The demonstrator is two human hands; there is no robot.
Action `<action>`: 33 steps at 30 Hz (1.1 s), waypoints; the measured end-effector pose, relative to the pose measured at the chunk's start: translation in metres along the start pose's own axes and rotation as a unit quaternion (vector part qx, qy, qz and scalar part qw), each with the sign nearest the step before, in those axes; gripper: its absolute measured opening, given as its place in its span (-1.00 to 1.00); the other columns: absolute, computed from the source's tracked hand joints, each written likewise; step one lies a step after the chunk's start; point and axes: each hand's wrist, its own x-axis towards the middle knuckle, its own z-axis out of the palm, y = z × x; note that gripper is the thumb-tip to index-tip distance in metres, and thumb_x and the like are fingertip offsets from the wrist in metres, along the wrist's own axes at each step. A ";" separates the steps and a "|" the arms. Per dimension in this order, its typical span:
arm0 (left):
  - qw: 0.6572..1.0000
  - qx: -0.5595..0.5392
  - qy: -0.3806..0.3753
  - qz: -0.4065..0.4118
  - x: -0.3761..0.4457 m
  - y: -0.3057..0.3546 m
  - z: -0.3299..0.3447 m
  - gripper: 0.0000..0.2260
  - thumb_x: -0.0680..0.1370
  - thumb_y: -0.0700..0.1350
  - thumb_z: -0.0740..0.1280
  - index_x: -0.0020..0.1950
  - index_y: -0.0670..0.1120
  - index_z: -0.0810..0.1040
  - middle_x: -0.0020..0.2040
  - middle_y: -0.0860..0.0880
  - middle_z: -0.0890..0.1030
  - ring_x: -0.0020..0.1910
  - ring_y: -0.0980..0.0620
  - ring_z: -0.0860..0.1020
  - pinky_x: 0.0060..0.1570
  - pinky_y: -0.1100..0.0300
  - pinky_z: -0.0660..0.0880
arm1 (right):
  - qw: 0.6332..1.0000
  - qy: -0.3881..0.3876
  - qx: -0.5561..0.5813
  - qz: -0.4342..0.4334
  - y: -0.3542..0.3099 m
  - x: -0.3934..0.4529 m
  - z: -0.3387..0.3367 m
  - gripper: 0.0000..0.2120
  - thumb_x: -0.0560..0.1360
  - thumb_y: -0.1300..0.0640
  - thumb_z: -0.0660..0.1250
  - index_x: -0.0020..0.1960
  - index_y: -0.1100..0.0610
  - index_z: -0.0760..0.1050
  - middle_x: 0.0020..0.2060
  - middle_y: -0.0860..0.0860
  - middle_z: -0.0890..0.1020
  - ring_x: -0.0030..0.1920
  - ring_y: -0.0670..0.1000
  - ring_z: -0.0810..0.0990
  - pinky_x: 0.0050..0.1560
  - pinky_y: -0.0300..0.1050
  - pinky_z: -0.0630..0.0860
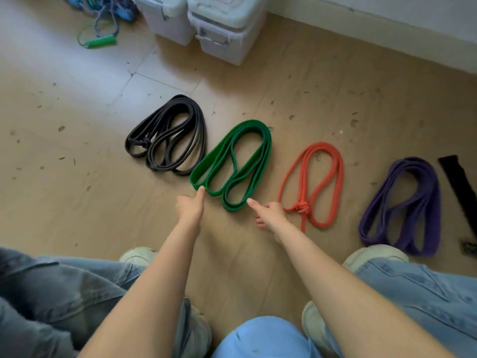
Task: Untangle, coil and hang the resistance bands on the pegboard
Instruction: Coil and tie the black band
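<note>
Knees in jeans at the bottom edge, pale shoes just beyond, both forearms reaching out over the wooden floor (77, 202). Left hand (189, 206): one finger stretched forward, tip touching the near-left loop of the green band (232, 164); other fingers not clearly seen, nothing clamped. Right hand (271, 215): forefinger straight, tip at the near-right loop of the same band, remaining fingers curled under, holding nothing. Green band: broad flat strap, folded into several loose loops, lying flat on the floor; judged light, soft and springy, with a grippy surface likely to cling to itself, and liable to spring open if let go. Best taken by pinching all layers together at the near loop ends, or by hooking fingers through the loops. Red band (312, 182): thin cord, knotted at the near end, just right of the right hand; the knot looks in need of undoing. Purple band (400, 208): wide, looped, farther right. Black band (167, 135): narrow, many turns, beyond and left of the green. Plastic boxes (222, 29) by the far wall. No pegboard in view.
</note>
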 end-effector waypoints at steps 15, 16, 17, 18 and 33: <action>0.988 -0.086 0.004 0.127 0.028 0.009 0.026 -0.66 0.42 -0.20 0.39 0.04 -0.07 0.26 0.01 -0.14 0.52 0.05 -0.15 0.51 0.13 -0.04 0.45 | 0.959 0.213 0.170 0.077 -0.015 0.007 0.061 -0.69 0.45 0.03 0.33 0.05 0.21 0.38 0.14 0.19 0.54 0.12 0.23 0.54 0.20 0.12 0.44; 0.985 -0.132 -0.017 0.105 0.026 0.012 0.027 -0.64 0.42 -0.22 0.39 0.04 -0.06 0.24 0.01 -0.14 0.52 0.02 -0.14 0.54 0.12 -0.06 0.48 | 0.953 0.215 0.200 0.079 -0.016 0.006 0.059 -0.68 0.45 0.06 0.33 0.08 0.23 0.35 0.17 0.20 0.51 0.15 0.22 0.52 0.22 0.11 0.41; 0.979 -0.185 -0.044 0.077 0.024 0.014 0.028 -0.61 0.41 -0.25 0.40 0.06 -0.05 0.23 0.02 -0.14 0.52 0.01 -0.13 0.56 0.11 -0.07 0.50 | 0.947 0.213 0.227 0.079 -0.017 0.006 0.056 -0.63 0.46 0.10 0.33 0.15 0.27 0.32 0.21 0.21 0.48 0.19 0.21 0.49 0.25 0.10 0.39; 0.968 -0.236 -0.070 0.049 0.022 0.015 0.029 -0.58 0.40 -0.29 0.39 0.08 -0.04 0.23 0.03 -0.13 0.51 -0.01 -0.11 0.57 0.10 -0.08 0.52 | 0.944 0.211 0.243 0.074 -0.017 0.005 0.054 -0.59 0.46 0.14 0.32 0.20 0.29 0.28 0.23 0.21 0.45 0.20 0.20 0.47 0.26 0.11 0.37; 0.940 -0.320 -0.113 -0.038 0.031 0.025 0.011 -0.70 0.55 -0.16 0.31 0.15 -0.06 0.22 -0.05 -0.09 0.53 -0.22 -0.01 0.61 -0.42 0.17 0.57 | 0.967 0.148 -0.207 -0.011 -0.035 -0.035 0.016 -0.70 0.52 -0.08 0.22 -0.18 0.15 0.33 -0.16 0.12 0.59 -0.06 0.18 0.61 -0.14 -0.10 0.48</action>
